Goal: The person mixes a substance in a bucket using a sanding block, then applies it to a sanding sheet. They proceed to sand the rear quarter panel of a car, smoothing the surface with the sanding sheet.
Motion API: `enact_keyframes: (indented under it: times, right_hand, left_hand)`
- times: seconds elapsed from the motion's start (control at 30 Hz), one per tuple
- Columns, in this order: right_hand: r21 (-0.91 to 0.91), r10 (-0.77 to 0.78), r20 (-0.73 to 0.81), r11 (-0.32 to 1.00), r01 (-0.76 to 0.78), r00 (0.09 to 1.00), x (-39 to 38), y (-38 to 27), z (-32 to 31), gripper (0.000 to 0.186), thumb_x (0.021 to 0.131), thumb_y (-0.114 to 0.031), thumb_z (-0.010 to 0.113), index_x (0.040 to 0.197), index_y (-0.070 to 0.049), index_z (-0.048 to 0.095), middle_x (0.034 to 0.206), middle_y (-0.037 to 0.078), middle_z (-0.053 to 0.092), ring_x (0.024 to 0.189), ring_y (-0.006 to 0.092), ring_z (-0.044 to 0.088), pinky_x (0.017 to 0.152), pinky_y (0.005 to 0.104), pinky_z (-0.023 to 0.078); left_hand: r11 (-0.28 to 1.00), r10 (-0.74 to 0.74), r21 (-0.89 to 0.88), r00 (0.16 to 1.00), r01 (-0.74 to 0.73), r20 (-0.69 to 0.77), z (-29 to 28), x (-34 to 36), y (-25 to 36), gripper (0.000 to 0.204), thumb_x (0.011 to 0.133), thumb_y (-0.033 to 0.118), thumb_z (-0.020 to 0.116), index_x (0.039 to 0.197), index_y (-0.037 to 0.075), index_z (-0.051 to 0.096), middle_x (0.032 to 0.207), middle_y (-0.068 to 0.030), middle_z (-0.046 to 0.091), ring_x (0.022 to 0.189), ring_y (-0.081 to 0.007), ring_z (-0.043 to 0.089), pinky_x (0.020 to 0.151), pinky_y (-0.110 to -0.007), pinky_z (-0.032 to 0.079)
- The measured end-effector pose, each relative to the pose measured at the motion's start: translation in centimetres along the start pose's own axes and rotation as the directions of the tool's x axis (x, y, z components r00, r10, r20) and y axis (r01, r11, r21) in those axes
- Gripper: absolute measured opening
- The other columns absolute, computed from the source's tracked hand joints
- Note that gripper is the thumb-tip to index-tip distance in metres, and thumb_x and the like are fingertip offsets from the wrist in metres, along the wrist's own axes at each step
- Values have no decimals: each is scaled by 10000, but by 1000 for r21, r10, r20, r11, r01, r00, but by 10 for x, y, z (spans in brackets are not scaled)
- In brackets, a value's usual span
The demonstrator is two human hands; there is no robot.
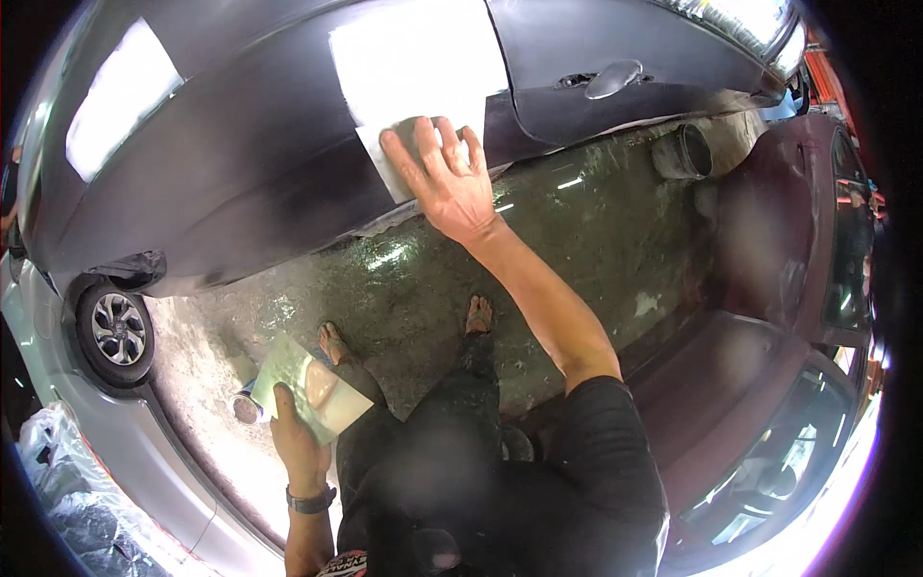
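From where I watch, the right hand (pixel 452 188) is just off twelve o'clock, fingers spread and pressed against the dark car panel (pixel 250 163), at the lower end of a white patch (pixel 418 62). I can't tell whether a tool lies under that palm, and glare may account for some of the white. Uneven finger pressure could leave ridges there.

Between seven and eight o'clock, the left hand (pixel 302 442) pinches a pale green sheet (pixel 281 361), thumb on top. Beige material (pixel 325 387) sits on it; since only one edge is gripped, the sheet could tip and drop its load on the trouser leg.

Farther out, the floor (pixel 577 221) looks wet, so a foot (pixel 479 315) could slip and jolt that pressing hand. A can (pixel 246 408) stands at eight, within kicking reach. At one o'clock the door handle (pixel 613 80) could snag a long sweep.
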State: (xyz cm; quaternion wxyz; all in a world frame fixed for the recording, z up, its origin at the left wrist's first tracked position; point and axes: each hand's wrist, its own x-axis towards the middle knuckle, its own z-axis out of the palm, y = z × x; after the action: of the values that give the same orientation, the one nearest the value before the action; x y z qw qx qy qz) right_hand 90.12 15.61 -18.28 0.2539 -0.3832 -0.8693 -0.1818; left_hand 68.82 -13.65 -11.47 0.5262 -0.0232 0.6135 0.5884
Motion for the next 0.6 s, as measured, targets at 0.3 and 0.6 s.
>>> enact_keyframes:
  times: [0.3,0.6]
  right_hand:
    - [-40,15,-97,999,-19,995,37,56,-56,616,831,-151,589,1440,-183,502,1313,176,534,1193,380,533,999,595,421]
    - [-72,-1,-179,997,-12,984,83,65,-56,513,855,-189,590,1367,-215,567,1287,168,561,1205,364,549,1039,613,380]
  left_hand:
    - [1000,16,-10,1000,-15,25,3,4,-7,447,1047,326,492,1302,-41,479,1177,-135,602,1013,-229,646,840,-375,564]
    - [1000,2,-13,1000,-1,23,12,1,-1,441,1047,326,489,1300,-36,486,1179,-134,604,1012,-226,651,814,-377,576]
